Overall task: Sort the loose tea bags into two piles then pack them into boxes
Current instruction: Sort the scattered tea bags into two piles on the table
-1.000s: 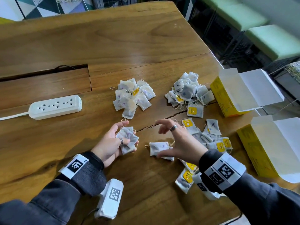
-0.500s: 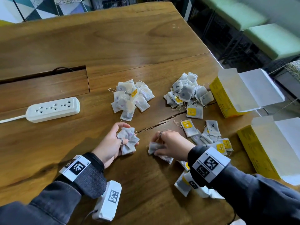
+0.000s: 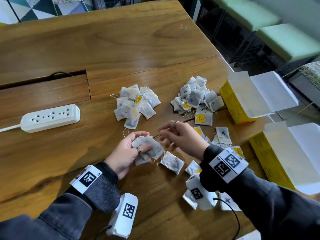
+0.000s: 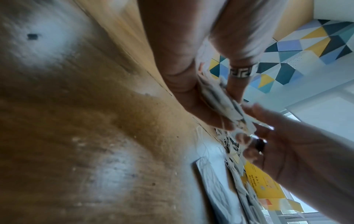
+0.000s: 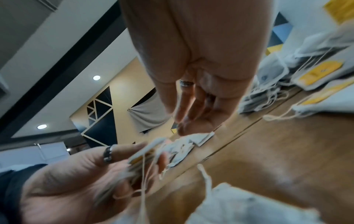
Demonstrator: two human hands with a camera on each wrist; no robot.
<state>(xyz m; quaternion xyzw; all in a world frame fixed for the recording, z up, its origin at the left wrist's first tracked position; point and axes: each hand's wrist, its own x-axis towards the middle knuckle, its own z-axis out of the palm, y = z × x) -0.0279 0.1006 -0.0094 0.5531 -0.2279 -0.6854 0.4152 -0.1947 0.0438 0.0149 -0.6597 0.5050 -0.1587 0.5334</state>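
Both arms wear dark grey sleeves [image 3: 285, 210]. Each wrist carries a white band [image 3: 228, 163] printed with black square code markers. A white camera unit [image 3: 123, 217] with a code marker and black cable hangs below each wrist. Each hand bears a ring [image 3: 138, 150].

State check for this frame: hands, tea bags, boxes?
Left hand: holds a stack of bags.
Right hand: open, empty, beside the stack.
Left pile: heaped.
Right pile: heaped.
Loose bags: unsorted.
Far box: open.
Near box: open.
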